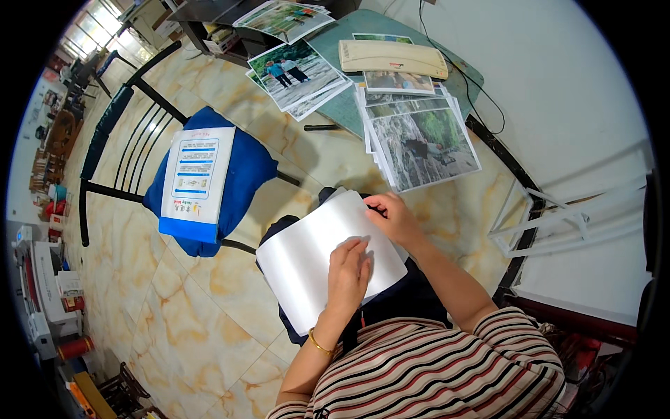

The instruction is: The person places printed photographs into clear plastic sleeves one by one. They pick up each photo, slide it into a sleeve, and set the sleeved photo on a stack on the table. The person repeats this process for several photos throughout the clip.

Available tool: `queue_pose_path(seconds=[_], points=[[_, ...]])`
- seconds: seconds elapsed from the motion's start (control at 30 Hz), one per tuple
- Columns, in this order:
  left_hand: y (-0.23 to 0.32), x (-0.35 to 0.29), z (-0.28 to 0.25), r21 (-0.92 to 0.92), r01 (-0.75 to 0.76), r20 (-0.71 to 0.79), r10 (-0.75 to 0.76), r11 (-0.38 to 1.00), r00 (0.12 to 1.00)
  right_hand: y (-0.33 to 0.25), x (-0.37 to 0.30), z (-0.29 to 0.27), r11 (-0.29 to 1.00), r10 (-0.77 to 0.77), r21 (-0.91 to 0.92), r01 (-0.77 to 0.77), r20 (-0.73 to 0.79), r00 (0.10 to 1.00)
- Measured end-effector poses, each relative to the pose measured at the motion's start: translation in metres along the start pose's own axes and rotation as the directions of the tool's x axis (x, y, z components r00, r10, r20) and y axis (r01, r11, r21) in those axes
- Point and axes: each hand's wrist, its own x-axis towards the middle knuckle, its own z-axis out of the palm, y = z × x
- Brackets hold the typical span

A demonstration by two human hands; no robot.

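A glossy white sheet (307,255) lies across my lap, tilted, with light shining off its surface. It may be a stack or a folded pouch; I cannot tell which. My left hand (349,272) rests on the right half of the sheet, its fingers stretched and loosely bent. At the sheet's far right corner, my right hand (391,218) has its fingers curled in, with thumb and fingertips pinching the edge. A gold bangle (319,342) circles my left wrist.
Ahead, a green table (342,42) bears a cream laminator (393,59) with a photo under its front edge. Printed photos (426,146) overhang the table's near side; more photos (296,77) lie to the left. A white-and-blue package (195,178) lies on a blue-cushioned chair (255,157).
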Motion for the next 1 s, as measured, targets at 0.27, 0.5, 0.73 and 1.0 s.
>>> queue_pose_path(seconds=[0.27,0.5,0.73,1.0], points=[[0.001,-0.004,0.003,0.049,-0.018,0.016,0.017,0.999,1.0,0.0,0.031,0.019,0.968,0.191,0.11,-0.225,0.253,0.948],[0.001,-0.002,0.005,-0.222,0.127,-0.065,-0.144,0.967,0.987,-0.03,0.013,-0.001,0.991,-0.073,-0.099,0.09,0.156,0.985],[-0.007,0.012,0.013,-0.791,0.305,0.031,-0.462,0.531,0.886,-0.069,-0.028,-0.013,0.933,-0.233,-0.232,0.276,0.199,0.952],[-0.006,0.017,0.016,-0.857,0.323,0.072,-0.526,0.402,0.847,-0.066,-0.042,-0.002,0.862,-0.346,-0.313,0.398,0.209,0.914]])
